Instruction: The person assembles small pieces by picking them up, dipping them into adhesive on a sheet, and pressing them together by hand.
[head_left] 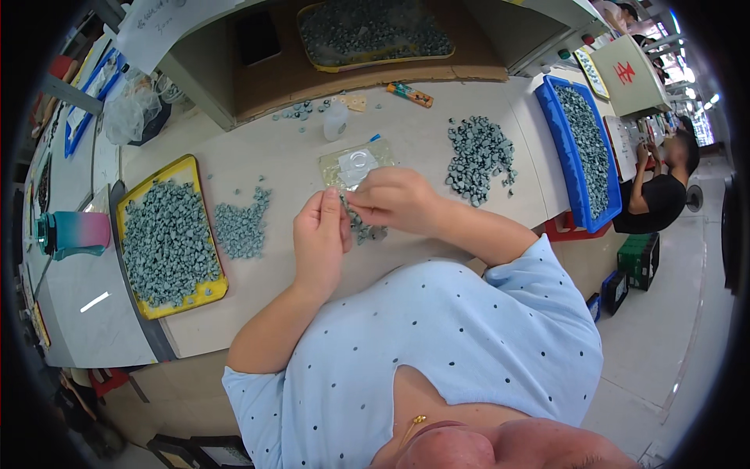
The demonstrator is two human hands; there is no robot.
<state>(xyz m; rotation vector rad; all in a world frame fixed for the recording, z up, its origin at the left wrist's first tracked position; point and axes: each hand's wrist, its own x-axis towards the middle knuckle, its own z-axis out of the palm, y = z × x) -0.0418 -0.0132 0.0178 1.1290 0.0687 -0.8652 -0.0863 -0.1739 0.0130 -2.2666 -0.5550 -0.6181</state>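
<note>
Hands meet over the counter, just above a small heap of grey-green parts. We see the left hand upright, fingers curled toward the thumb; whether its grip holds a part we cannot tell. Right hand pinches narrow at the left fingertips, the pinched thing too small to make out. Clear plastic bag lies just beyond. Yellow tray of like parts sits at left, blue tray at right.
</note>
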